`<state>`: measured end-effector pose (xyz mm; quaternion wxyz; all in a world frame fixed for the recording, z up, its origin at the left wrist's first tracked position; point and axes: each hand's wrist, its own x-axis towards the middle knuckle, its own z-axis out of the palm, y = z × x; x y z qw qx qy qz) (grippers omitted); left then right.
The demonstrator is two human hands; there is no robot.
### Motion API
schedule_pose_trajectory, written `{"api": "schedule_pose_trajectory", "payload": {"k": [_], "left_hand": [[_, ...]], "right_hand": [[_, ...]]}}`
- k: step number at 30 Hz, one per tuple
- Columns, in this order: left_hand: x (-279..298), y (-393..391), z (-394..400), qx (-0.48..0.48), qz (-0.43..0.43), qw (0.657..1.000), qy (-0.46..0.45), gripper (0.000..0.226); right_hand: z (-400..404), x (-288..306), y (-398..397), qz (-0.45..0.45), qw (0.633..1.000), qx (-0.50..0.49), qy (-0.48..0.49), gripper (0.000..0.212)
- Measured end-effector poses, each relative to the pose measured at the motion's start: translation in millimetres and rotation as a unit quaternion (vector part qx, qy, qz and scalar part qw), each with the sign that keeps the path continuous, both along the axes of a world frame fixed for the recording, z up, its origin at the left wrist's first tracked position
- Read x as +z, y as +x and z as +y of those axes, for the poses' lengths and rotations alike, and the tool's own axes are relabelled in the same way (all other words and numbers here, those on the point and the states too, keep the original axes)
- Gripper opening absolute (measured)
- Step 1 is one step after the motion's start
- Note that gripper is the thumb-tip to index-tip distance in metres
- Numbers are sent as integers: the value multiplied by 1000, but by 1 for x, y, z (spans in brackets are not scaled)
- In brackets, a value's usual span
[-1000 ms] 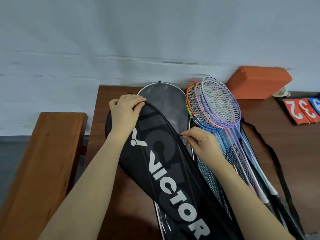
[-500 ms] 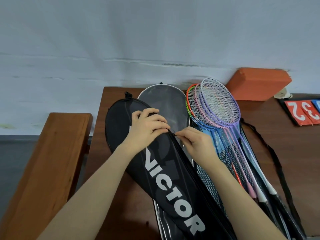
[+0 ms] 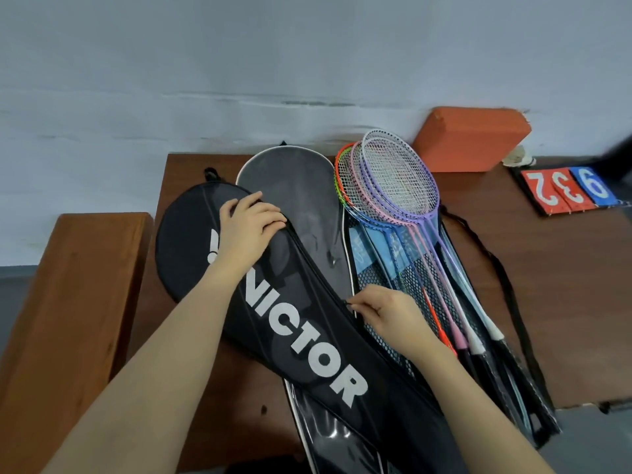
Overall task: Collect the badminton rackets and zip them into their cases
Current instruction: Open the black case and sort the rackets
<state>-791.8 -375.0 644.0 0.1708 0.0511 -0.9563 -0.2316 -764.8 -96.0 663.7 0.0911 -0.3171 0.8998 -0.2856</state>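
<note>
Left hand [image 3: 248,230] flat on the head of the black case [image 3: 290,319] on the table [image 3: 554,302], pinning it. Right hand [image 3: 390,316] pinches the zip pull [image 3: 349,305], about halfway along. Loose rackets [image 3: 396,186] beside it, uncased: most work remains.

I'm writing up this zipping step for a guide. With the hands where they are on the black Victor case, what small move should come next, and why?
Probably draw the zipper pull further down the edge toward the handle end. The right hand pinches it about midway along the black Victor case, the left hand pins the head end flat, and the seam below looks unzipped.
</note>
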Motion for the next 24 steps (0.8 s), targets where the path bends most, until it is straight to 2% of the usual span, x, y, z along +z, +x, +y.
{"api": "schedule_pose_trajectory", "payload": {"k": [5, 9, 15, 20, 24], "left_hand": [[5, 26, 28, -12, -45, 999, -17, 19], [11, 75, 72, -132, -20, 990, -51, 31], [24, 99, 86, -98, -7, 994, -41, 22], [17, 83, 83, -116, -25, 992, 47, 14], [15, 66, 72, -90, -27, 993, 73, 11]], "right_hand": [[11, -2, 17, -25, 998, -20, -61, 10], [5, 9, 23, -34, 992, -16, -122, 9], [-5, 17, 25, -25, 990, 0, -142, 12], [-2, 12, 19, -34, 990, -12, -136, 10], [19, 8, 13, -63, 994, 1, -94, 10]]}}
